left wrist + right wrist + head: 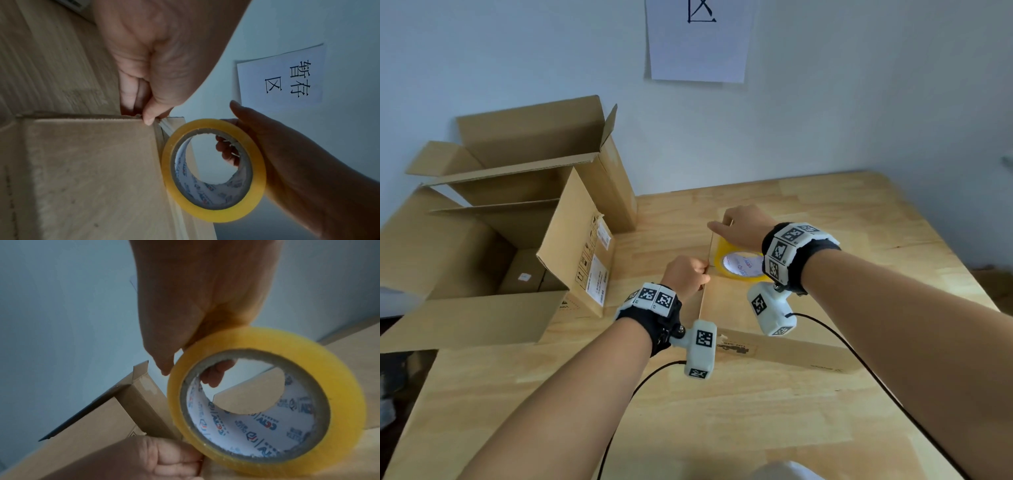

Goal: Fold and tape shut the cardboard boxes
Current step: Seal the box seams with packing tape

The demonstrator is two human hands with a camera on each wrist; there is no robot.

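Note:
A closed flat cardboard box (pixel 726 308) lies on the wooden table (pixel 876 219) in front of me. At its top seam my left hand (pixel 690 274) pinches the free end of the tape against the box edge (pixel 92 162), thumb tip on the corner, as the left wrist view shows with my left hand (pixel 148 117). My right hand (pixel 739 226) grips the yellow tape roll (pixel 726 253), fingers through its core, and holds it on edge just past the left hand. A short clear strip runs from the thumb to the roll (pixel 216 216). The right wrist view shows the roll (pixel 267 337) close up.
Two large open cardboard boxes (pixel 482 246) stand at the table's left, the taller one (pixel 544 137) against the wall, with smaller boxes inside the nearer one. A paper sign (pixel 698 41) hangs on the wall. Black cables (pixel 859 363) trail from my wrist cameras across the table.

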